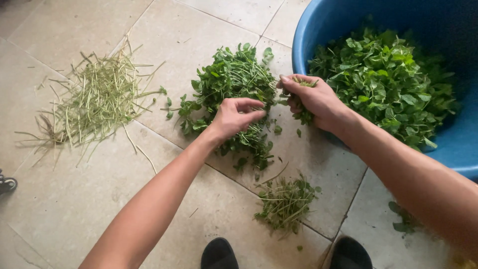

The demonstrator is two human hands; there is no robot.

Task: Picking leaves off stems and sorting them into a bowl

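Two hands over leafy pile (234, 94), right hand (311, 99) pinching sprig (302, 83), left hand (234, 117) fingers curled, empty.

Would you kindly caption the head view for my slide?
Left hand over leafy greens pile, right hand gripping a sprig beside blue tub.

No packages, labels, signs or screens appear anywhere in this view.
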